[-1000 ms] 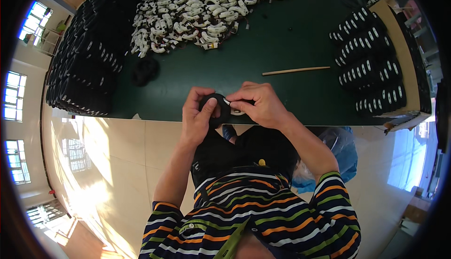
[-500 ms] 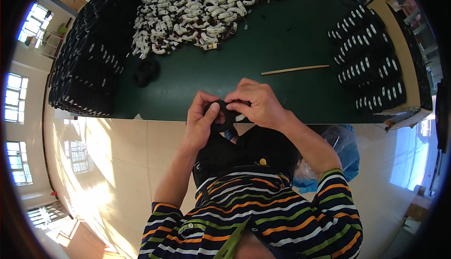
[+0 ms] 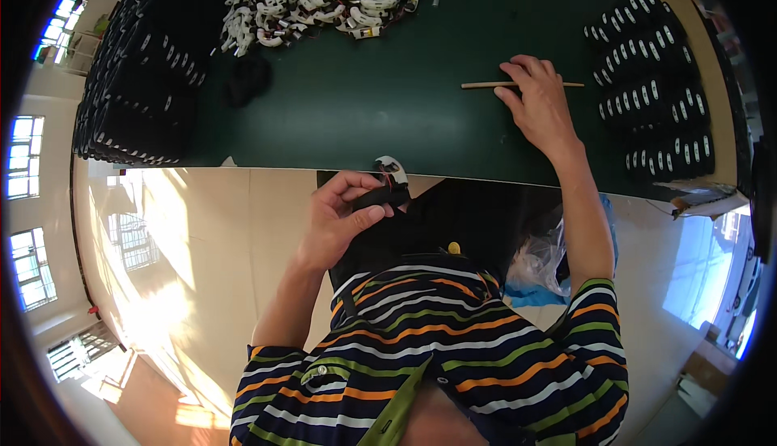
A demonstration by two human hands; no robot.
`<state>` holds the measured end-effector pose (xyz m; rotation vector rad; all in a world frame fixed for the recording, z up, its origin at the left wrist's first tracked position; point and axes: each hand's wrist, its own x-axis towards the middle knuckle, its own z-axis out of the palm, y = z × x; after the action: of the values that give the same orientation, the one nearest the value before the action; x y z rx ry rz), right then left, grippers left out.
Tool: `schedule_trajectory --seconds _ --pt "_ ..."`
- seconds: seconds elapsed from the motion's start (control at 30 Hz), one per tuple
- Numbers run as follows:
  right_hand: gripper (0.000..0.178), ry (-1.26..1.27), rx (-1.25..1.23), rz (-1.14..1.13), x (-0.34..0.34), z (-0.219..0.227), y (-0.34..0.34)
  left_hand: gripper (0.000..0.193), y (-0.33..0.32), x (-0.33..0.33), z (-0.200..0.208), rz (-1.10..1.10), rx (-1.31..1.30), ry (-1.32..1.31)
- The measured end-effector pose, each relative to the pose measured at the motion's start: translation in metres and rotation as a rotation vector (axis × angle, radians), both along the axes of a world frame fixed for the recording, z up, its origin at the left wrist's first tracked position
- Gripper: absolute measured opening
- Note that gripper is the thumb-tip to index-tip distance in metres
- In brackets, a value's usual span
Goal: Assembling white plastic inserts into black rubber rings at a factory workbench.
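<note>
Pale and thin, the stick (image 3: 479,86) lay at the right of the frame's upper half, its long axis running almost level from left to right on the green tabletop (image 3: 348,114). From where I stood, the right hand (image 3: 538,102) was by far the nearer: it was over the stick, thumb toward the lower side, fingers toward the upper, spread apart, with the stick crossing between them and showing past the hand both ways. Whether skin touched it, I couldn't tell. At centre, just below the tabletop's lower edge, the left hand (image 3: 336,211) pinched a black piece (image 3: 382,196), a curved white piece (image 3: 395,168) sticking up from it. A white pile (image 3: 324,1) lay upper left of centre.
</note>
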<state>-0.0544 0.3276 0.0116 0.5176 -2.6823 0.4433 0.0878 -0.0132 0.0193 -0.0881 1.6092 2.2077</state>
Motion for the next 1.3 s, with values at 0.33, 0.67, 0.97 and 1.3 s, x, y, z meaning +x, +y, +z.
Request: schedule_trajectory --seconds 0.33,0.67,0.97,1.3 --pt "0.008 -0.042 -0.158 0.2 0.025 0.004 -0.007 0.027 0.01 0.094 -0.059 -0.154 0.079 -0.485" --pt "0.014 -0.829 -0.523 0.489 0.178 -0.024 -0.066 0.017 0.003 0.104 -0.042 -0.218 -0.346 -0.353" --pt "0.015 -0.853 -0.425 0.496 0.189 -0.032 -0.068 0.026 0.012 0.097 -0.038 -0.271 -0.364 -0.309" --pt "0.015 -0.753 -0.424 0.542 0.195 -0.036 -0.072 0.031 0.01 0.093 -0.042 -0.366 -0.489 -0.182"
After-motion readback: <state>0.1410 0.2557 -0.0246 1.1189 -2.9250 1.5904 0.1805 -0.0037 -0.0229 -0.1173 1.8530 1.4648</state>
